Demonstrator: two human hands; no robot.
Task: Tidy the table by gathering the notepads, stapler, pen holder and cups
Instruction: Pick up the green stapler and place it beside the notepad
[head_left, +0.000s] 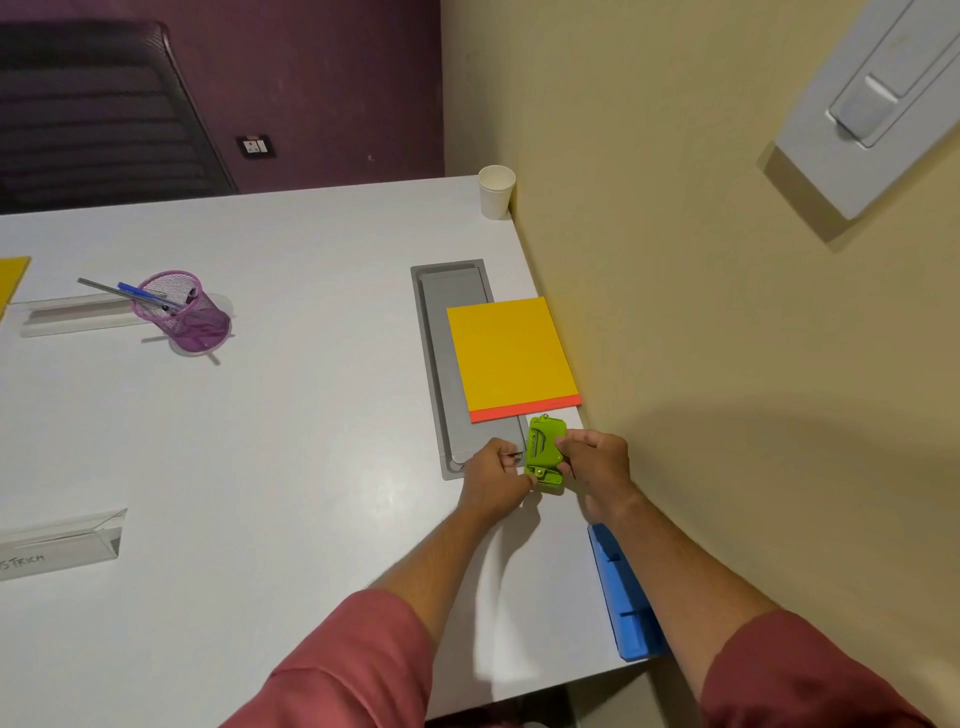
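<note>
A green stapler (543, 450) sits at the table's right edge, just below a yellow notepad (511, 356) with an orange strip. My left hand (493, 480) grips the stapler's left side and my right hand (597, 462) pinches its right side. A pink mesh pen holder (187, 317) with pens stands at the left. A white paper cup (496, 190) stands in the far corner by the wall. Another yellow notepad (10, 283) shows at the left frame edge.
A grey cable tray lid (441, 364) is set into the white table (291, 441), partly under the notepad. A blue tray (623, 597) lies along the wall at the near right. Two clear acrylic name stands (62, 543) sit at the left. A black chair stands beyond.
</note>
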